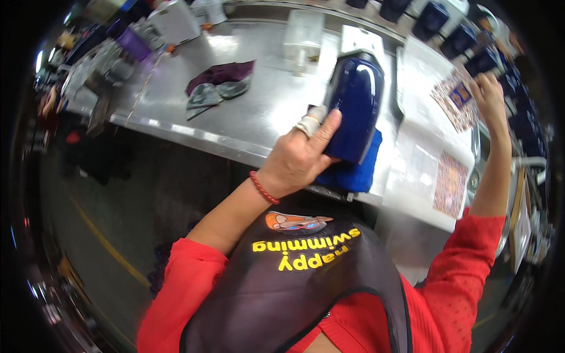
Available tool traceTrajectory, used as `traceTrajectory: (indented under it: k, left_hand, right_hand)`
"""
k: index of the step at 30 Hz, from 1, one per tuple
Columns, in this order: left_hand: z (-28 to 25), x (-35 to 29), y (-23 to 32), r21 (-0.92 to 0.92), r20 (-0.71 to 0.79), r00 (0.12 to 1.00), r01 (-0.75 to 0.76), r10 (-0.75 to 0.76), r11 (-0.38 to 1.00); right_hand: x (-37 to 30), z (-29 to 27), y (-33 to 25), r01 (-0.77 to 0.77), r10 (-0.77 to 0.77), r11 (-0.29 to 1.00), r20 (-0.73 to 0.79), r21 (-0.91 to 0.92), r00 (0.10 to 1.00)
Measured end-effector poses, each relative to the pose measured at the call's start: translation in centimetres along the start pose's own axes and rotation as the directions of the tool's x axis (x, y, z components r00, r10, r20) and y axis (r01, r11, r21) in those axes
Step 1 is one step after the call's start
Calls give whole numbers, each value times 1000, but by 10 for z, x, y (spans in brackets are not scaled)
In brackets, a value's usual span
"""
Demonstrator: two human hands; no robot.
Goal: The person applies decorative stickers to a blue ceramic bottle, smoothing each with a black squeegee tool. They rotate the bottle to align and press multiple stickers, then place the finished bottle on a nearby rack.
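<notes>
A glossy dark blue vessel [356,106], tall and rounded at its far end, lies tilted over a folded blue cloth [356,170]. My left hand [300,153] grips its near left side, the thumb on the shiny face. White wrapping covers a finger of that hand. At the right, my right hand [488,97] has its fingers pinched together by a speckled sheet [450,103] bearing a small blue and gold rectangle [460,94]. Whatever sits between those fingertips is too small to make out.
A crumpled purple and grey cloth [220,85] lies on the metal table [247,126]. Behind the vessel stands a clear plastic box [303,35]. Another speckled sheet [450,182] rests on the white board [412,170]. Several dark blue vessels [432,20] line the far right.
</notes>
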State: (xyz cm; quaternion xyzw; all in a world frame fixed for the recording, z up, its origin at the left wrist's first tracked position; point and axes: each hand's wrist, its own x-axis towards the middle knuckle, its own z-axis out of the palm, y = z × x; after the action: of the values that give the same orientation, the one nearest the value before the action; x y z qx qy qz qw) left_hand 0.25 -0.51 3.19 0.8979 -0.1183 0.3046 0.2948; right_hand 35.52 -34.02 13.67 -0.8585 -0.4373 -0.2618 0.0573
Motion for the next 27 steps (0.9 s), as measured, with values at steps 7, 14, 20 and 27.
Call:
traceTrajectory:
  k: [7, 14, 20, 27]
  left_hand:
    - [-12, 28, 18, -343, 66, 963, 269, -263, 900]
    - [-22, 35, 29, -363, 126, 930, 366, -344, 857]
    - [-18, 34, 32, -8, 36, 998, 57, -57, 998]
    - [7, 12, 16, 180, 103, 989, -125, 107, 976]
  right_hand:
    - [-2, -38, -49, -145, 139, 987, 94, 69, 986]
    - [-2, -60, -82, -205, 191, 975, 137, 91, 972]
    - [-9, -74, -97, -177, 161, 977, 135, 120, 978]
    - [-12, -89, -121, -136, 113, 974, 134, 180, 985]
